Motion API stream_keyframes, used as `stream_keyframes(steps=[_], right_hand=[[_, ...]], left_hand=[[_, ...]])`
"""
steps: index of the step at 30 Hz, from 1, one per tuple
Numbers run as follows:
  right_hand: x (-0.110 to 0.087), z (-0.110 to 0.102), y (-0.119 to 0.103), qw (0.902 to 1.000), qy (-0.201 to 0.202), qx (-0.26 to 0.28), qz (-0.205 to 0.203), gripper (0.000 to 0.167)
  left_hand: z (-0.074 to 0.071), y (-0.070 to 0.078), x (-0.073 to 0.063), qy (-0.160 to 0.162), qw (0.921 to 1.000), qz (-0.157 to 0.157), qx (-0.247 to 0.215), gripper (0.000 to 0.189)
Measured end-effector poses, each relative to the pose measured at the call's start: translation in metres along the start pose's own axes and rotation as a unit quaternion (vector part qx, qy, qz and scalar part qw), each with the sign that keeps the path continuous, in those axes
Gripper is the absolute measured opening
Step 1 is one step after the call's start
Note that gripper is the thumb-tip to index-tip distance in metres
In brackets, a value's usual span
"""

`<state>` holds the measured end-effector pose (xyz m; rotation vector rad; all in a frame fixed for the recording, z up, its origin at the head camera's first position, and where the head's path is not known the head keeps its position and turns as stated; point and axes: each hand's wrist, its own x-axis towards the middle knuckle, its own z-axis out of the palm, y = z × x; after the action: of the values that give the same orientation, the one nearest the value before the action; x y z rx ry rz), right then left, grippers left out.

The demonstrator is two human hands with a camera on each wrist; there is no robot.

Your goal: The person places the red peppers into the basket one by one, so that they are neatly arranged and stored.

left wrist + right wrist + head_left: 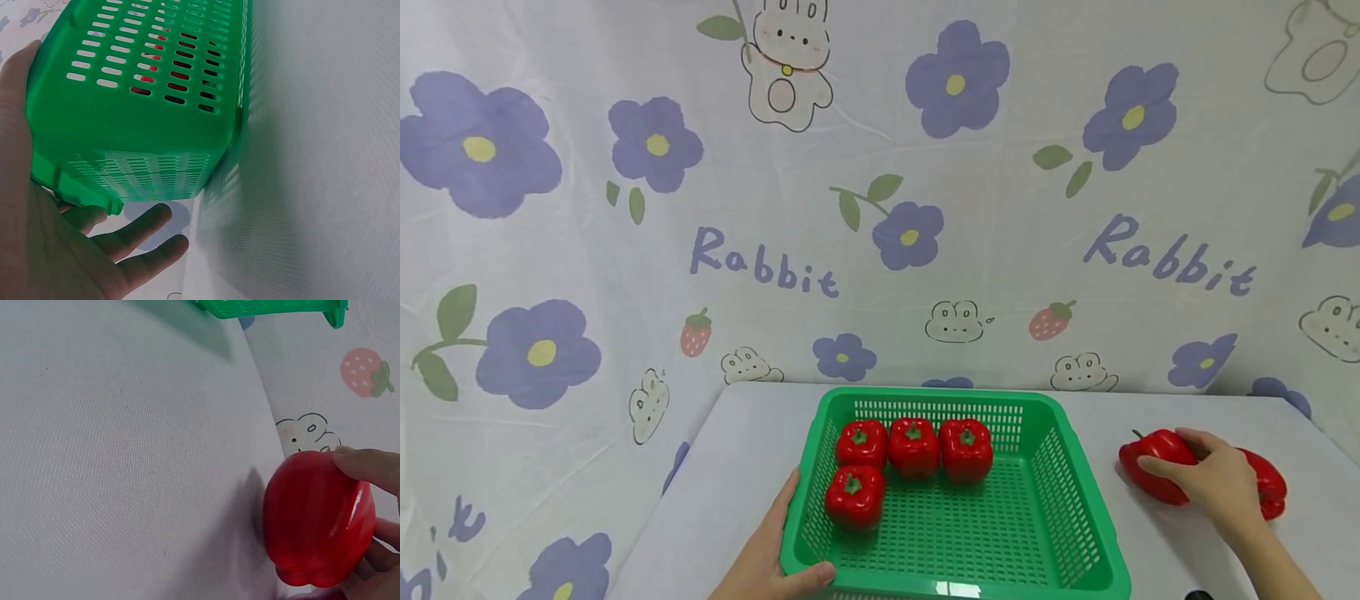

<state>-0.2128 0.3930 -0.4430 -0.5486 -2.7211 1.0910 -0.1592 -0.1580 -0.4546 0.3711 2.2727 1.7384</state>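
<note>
A green plastic basket stands on the white table with several glossy red bell peppers upright in its left and back part. At the basket's near left corner is my left hand, its thumb at the front rim and fingers along the left side. The left wrist view shows some fingers extended and spread past the basket wall. To the right of the basket, my right hand grips another red bell pepper lying on its side, thumb on one side and fingers on the other.
One more red bell pepper lies just right of my right hand, partly hidden by it. A small black object shows at the near edge. Behind the table hangs a cloth printed with flowers and rabbits.
</note>
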Motion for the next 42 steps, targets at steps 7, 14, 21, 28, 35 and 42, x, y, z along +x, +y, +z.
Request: stream_keyframes(steps=[7,14,21,28,35,42], right_hand=[[-0.008,0.001,0.001,0.9986,0.032,0.040,0.012,0.095],[-0.017,0.001,-0.002,0.9952,0.035,0.081,0.041,0.096],[-0.031,0.006,-0.011,0.9881,0.051,0.124,0.075,0.097],[-0.052,0.013,-0.017,0.9749,0.087,0.167,0.119,0.095],[-0.064,0.014,-0.027,0.9674,0.097,0.192,0.133,0.095],[-0.075,0.011,-0.041,0.9635,0.116,0.204,0.129,0.090]], left_hand=[[0.001,0.000,0.000,-0.001,0.9999,0.000,-0.012,0.099],[0.001,0.000,0.000,-0.008,0.9995,-0.003,-0.032,0.099],[-0.002,0.001,-0.001,-0.003,1.0000,-0.001,0.001,0.098],[0.001,0.000,0.000,-0.008,0.9999,0.000,-0.015,0.098],[0.002,-0.001,0.002,-0.013,0.9995,0.009,-0.027,0.098],[0.000,-0.001,0.000,-0.002,1.0000,-0.001,0.009,0.099]])
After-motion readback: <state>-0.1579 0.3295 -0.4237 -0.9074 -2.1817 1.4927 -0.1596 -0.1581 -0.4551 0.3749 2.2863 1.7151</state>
